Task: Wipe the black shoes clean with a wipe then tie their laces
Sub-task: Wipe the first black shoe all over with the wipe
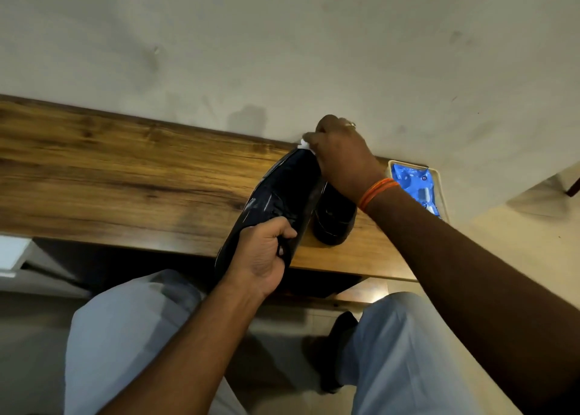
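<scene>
Left hand grips the raised shoe's heel; right hand pinches a wipe at its toe. Wiping under way; second shoe, below the right wrist, likely next.

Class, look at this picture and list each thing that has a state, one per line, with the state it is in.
Held shoe: lifted and tilted, toe up.
Second shoe: resting on the table.
Wipe: pressed on the held shoe's toe.
Left hand: grips the held shoe's heel end.
Right hand: holds the wipe.
Blue wipes pack: lying in a tray.
</scene>
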